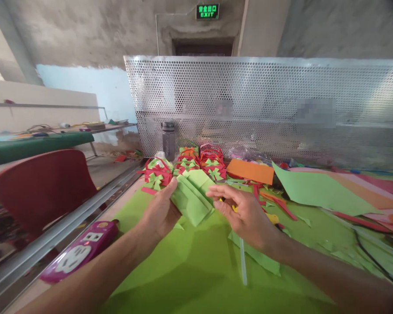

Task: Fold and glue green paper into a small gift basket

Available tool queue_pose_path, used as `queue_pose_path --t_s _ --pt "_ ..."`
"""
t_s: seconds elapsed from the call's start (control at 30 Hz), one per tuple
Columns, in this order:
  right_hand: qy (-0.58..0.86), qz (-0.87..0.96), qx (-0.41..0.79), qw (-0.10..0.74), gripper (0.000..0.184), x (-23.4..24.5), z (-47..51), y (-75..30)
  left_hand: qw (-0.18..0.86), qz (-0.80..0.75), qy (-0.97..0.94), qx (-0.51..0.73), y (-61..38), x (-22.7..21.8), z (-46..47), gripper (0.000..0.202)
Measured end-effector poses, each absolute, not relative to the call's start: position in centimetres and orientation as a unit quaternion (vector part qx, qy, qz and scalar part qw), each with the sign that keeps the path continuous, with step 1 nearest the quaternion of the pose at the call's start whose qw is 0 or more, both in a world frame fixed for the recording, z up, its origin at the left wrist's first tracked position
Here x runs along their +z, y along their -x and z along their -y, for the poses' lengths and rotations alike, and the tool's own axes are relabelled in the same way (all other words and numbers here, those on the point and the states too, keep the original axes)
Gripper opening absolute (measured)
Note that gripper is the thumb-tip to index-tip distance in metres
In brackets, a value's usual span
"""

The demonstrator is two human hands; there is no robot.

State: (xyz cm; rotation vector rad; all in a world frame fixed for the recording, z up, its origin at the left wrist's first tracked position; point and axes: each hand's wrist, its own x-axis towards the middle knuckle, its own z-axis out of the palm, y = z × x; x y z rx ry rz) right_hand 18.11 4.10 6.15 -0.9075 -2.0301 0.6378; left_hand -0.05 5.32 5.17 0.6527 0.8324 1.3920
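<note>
A folded piece of light green paper (pixel 193 198), with layered flaps, is held up above the table at mid-view. My left hand (pixel 162 209) grips its left side, thumb on the near face and fingers behind. At the paper's right edge, my right hand (pixel 245 213) has bent fingers, with thumb and fingertips closed on the flap's edge. Beneath the right hand lie a translucent glue stick (pixel 243 264) and a green paper scrap (pixel 258 257). A yellow object (pixel 272 218) shows partly behind that hand; its kind is hidden.
Red and green paper baskets with bows (pixel 186 165) stand in rows behind the paper, beside a grey bottle (pixel 168 139). A purple power strip (pixel 81 250) lies at left. Orange card (pixel 250 171), green sheets (pixel 321 189) and a black cable (pixel 370 250) occupy the right. A perforated metal panel (pixel 265 87) rises behind.
</note>
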Motion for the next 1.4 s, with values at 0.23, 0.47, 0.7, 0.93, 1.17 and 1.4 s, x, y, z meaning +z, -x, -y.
queue_pose_path --t_s 0.23,0.47,0.7,0.93,1.17,1.4 --pt "0.383 0.798 0.318 0.339 0.036 6.7 -3.3 -18.3 0.667 -0.394 -0.21 0.597 0.2 4.9 -5.9 0.026" --pt "0.409 0.784 0.378 0.275 0.059 6.3 -3.4 -18.0 0.676 -0.357 -0.213 0.609 0.5 4.8 -6.2 0.027" --pt "0.39 0.754 0.468 0.244 0.055 6.4 -3.5 -17.7 0.691 -0.36 -0.197 0.595 0.1 4.6 -6.1 0.029" --pt "0.41 0.72 0.519 0.21 0.065 6.7 -3.2 -17.2 0.698 -0.357 -0.196 0.589 -0.4 4.5 -5.7 0.032" --pt "0.378 0.712 0.528 0.269 0.06 6.0 -2.5 -17.1 0.707 -0.337 -0.187 0.592 -0.6 4.7 -5.7 0.036" --pt "0.358 0.737 0.499 0.282 0.064 5.9 -1.0 -16.9 0.727 -0.31 -0.219 0.573 -0.2 4.9 -5.4 0.045"
